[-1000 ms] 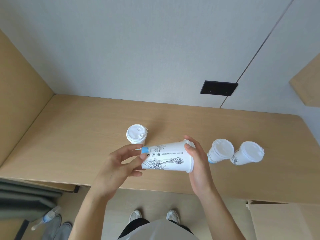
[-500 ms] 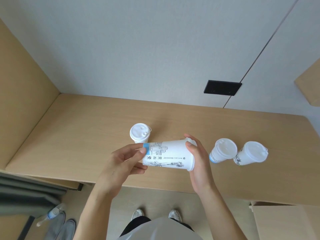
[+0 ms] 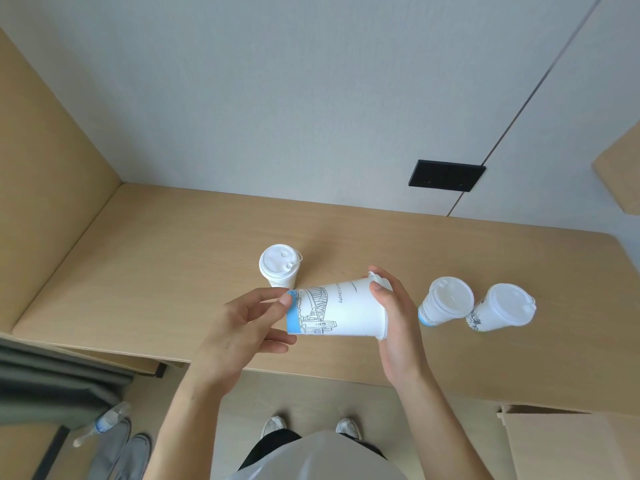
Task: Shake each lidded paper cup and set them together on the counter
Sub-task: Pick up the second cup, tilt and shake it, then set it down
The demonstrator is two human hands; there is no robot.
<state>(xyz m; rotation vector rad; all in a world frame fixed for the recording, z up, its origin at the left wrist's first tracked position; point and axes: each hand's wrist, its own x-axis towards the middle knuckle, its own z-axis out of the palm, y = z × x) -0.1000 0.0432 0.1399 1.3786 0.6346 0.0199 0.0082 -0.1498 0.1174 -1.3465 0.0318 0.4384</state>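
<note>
Wooden counter (image 3: 173,271) under three lidded cups (image 3: 279,268)

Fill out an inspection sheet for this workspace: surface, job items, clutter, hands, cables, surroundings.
Surface: wooden counter, bare apart from cups.
Job's things: held cup lies sideways between both hands, lid toward the right; left cup stands upright alone; two right cups stand side by side.
Clutter: nothing seen on the counter.
Grippers: left hand at the cup's base, right hand over the lid end.
Cables: nothing seen.
Surroundings: black wall plate; water bottle and grey shoes on the floor; cardboard box at lower right.
</note>
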